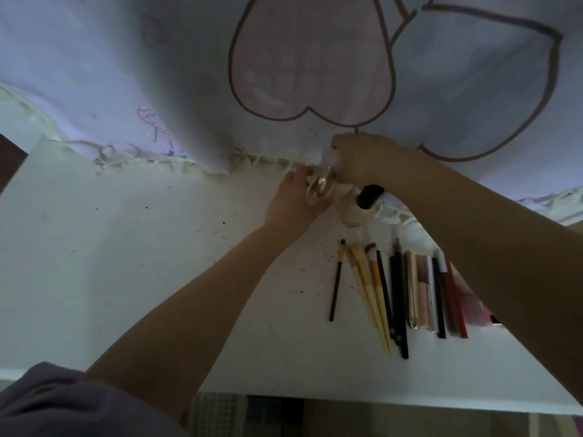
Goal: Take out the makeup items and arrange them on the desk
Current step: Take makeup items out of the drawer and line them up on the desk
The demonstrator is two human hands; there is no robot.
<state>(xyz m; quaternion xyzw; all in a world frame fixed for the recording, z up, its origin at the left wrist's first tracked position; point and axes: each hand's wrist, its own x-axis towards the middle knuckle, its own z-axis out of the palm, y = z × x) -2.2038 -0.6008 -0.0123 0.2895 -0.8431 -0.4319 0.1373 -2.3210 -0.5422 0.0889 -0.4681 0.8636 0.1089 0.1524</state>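
Desk (132,247) left lies bare; brushes (372,288), seemingly pencils, crowd right.

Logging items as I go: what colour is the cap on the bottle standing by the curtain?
Black, on a pale cream bottle; cap shows in the head view.

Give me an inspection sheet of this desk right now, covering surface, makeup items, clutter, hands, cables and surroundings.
Surface: white desk, with scattered dark specks.
Job's things: row of brushes and pencils lying side by side at right; bottle with black cap upright at the back; shiny round item between the hands.
Clutter: nothing seen beyond the specks.
Hands: left hand holds the shiny round item; right hand is above it at the curtain's edge, grip unclear.
Cables: nothing seen.
Surroundings: pale curtain with heart outlines hanging behind the desk; fringe along its hem.
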